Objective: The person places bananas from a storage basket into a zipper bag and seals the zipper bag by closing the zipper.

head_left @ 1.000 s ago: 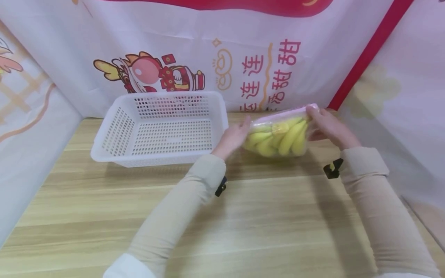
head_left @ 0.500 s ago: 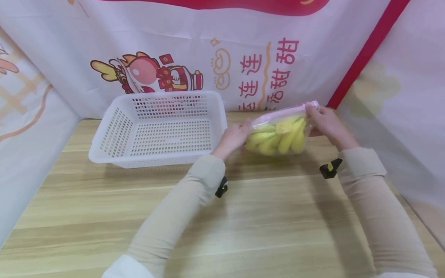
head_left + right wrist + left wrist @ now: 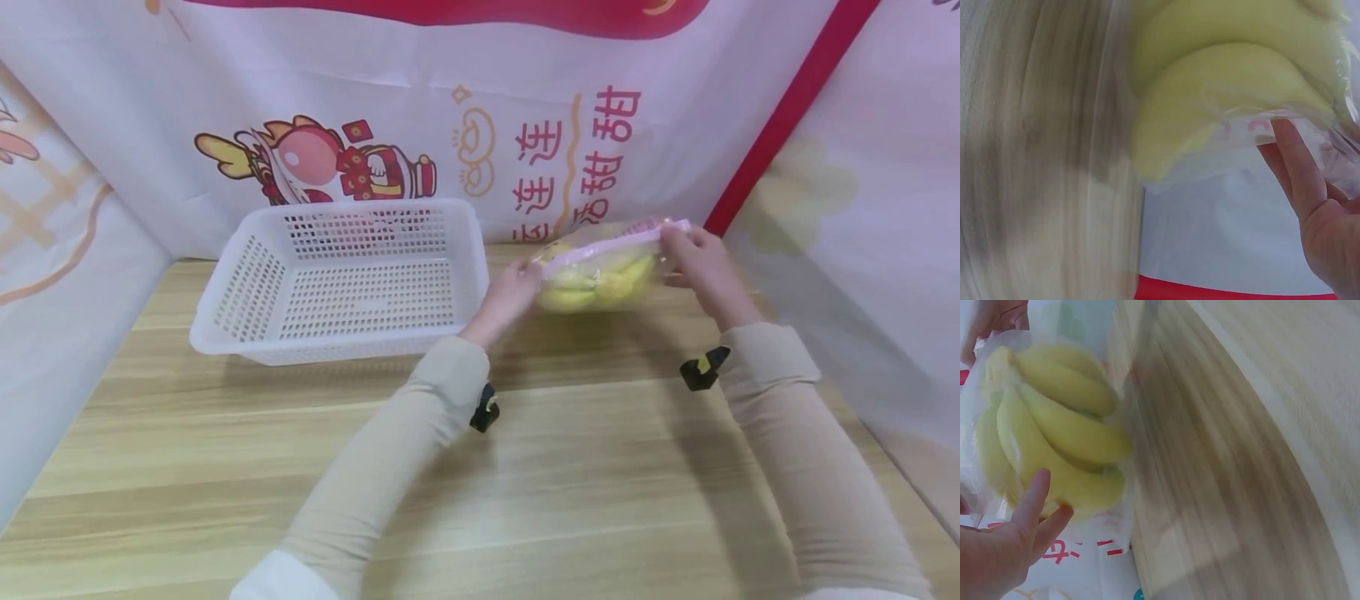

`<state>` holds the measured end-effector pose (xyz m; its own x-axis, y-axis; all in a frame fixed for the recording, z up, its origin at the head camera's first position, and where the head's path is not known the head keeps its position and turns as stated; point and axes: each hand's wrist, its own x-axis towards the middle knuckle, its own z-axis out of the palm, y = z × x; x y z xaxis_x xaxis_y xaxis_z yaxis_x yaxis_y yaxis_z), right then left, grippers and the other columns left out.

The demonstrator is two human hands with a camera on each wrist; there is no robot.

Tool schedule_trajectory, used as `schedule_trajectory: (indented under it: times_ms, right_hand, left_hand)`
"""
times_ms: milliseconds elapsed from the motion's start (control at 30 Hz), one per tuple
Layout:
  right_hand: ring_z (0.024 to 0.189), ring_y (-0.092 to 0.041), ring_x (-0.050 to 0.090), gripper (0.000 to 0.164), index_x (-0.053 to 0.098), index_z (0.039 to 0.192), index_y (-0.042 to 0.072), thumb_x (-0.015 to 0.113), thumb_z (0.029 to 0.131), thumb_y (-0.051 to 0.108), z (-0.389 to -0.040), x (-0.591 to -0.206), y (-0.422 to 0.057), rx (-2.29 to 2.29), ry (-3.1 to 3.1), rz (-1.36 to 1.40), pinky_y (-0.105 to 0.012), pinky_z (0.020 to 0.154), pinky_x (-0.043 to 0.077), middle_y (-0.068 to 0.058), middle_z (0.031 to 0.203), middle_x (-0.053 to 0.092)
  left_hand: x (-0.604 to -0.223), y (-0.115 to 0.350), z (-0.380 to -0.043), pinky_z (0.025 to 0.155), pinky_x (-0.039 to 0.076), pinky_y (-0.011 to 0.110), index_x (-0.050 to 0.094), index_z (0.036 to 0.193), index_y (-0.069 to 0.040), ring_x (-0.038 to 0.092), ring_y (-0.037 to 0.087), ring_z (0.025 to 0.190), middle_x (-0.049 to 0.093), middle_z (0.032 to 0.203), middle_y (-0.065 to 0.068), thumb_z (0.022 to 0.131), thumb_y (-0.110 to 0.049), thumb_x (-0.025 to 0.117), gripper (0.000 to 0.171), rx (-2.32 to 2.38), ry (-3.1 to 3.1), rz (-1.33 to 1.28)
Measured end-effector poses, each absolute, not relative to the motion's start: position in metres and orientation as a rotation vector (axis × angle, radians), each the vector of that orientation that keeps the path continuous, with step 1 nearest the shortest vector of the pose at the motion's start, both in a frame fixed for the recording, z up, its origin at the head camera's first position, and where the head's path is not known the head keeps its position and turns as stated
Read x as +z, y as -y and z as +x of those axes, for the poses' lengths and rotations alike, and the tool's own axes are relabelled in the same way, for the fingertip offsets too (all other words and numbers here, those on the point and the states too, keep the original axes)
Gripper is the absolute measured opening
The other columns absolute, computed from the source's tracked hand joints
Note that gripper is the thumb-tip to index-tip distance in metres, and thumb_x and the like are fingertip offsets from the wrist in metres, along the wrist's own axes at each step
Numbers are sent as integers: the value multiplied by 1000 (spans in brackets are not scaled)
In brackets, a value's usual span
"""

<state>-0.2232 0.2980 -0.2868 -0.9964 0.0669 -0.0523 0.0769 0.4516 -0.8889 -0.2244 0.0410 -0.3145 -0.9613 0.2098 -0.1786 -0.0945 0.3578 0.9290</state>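
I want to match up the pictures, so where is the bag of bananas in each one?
Head: bag of bananas at the centre right, held between the left hand and the right hand, right of the white basket.
Left wrist: the bag fills the upper left, above the fingers.
Right wrist: the bag fills the top, very close and blurred.
Shared landmark: the wooden table.

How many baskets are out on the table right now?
1. The white basket sits at the back left of the wooden table, beside the left hand, which with the right hand holds the bag of bananas. None seems hidden.
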Motion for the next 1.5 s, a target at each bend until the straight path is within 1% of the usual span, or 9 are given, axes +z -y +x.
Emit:
schedule_trajectory:
  times_ms: [233, 433, 600, 900, 1000, 1133, 1233, 1400, 1500]
  right_hand:
    - [97, -3, 53, 34, 47, 117, 20, 40, 98, 47, -224, -297, -297, -1703, -2567, 127, -12, 78, 53, 6, 109, 51]
    - [96, -1, 51, 18, 46, 112, 26, 42, 99, 38, -225, -311, -298, -1722, -2541, 95, -16, 87, 51, 11, 108, 47]
    - [91, -1, 53, 13, 44, 110, 26, 43, 99, 32, -227, -322, -299, -1724, -2554, 68, -11, 81, 51, 7, 109, 45]
    - [93, 1, 54, 23, 38, 120, 21, 43, 100, 31, -223, -330, -300, -1718, -2521, 14, -11, 82, 50, 5, 113, 43]
    - [97, 0, 51, 33, 37, 124, 18, 43, 99, 39, -224, -331, -301, -1660, -2546, 39, -22, 93, 50, 4, 117, 43]
    - [101, -2, 49, 39, 36, 125, 18, 42, 98, 46, -226, -334, -303, -1632, -2540, 66, -36, 103, 45, 4, 118, 43]
    - [102, -2, 49, 43, 32, 129, 17, 42, 98, 46, -226, -335, -305, -1629, -2518, 65, -40, 106, 42, 6, 116, 44]
    - [107, -5, 46, 63, 24, 142, 8, 42, 97, 49, -224, -336, -308, -1579, -2523, 61, -52, 114, 32, 4, 118, 46]
    - [105, -6, 47, 66, 24, 145, 5, 40, 98, 48, -225, -337, -309, -1543, -2559, 60, -49, 110, 35, -3, 123, 46]
  left_hand:
    - [-329, -43, -226, 118, 30, 44, 22, 151, -7, 32, 29, 143, 29, 157, 12, 98, -17, 44, 58, 1647, -2340, 151]
    - [-344, -43, -225, 117, 31, 45, 17, 153, -14, 31, 30, 143, 23, 160, 7, 94, -11, 50, 68, 1606, -2315, 127]
    - [-351, -41, -225, 116, 32, 44, 15, 154, -15, 29, 28, 144, 20, 161, 5, 92, -7, 50, 72, 1578, -2339, 145]
    - [-359, -40, -226, 121, 22, 44, 12, 154, -15, 23, 28, 147, 18, 161, 6, 91, -2, 48, 73, 1552, -2360, 181]
    - [-361, -40, -226, 121, 22, 45, 11, 154, -16, 23, 29, 147, 17, 161, 5, 91, -2, 47, 75, 1537, -2364, 174]
    - [-361, -40, -225, 120, 21, 48, 7, 155, -19, 23, 31, 147, 14, 162, 5, 89, -2, 48, 80, 1490, -2362, 163]
    - [-361, -41, -225, 120, 20, 49, 5, 155, -19, 22, 31, 147, 13, 162, 6, 92, -8, 47, 77, 1458, -2360, 175]
    - [-361, -43, -223, 120, 17, 51, 4, 155, -19, 20, 32, 147, 13, 162, 8, 98, -21, 41, 68, 1453, -2338, 175]
    - [-361, -44, -222, 120, 18, 50, 5, 155, -17, 20, 32, 147, 12, 162, 8, 98, -22, 40, 67, 1445, -2346, 180]
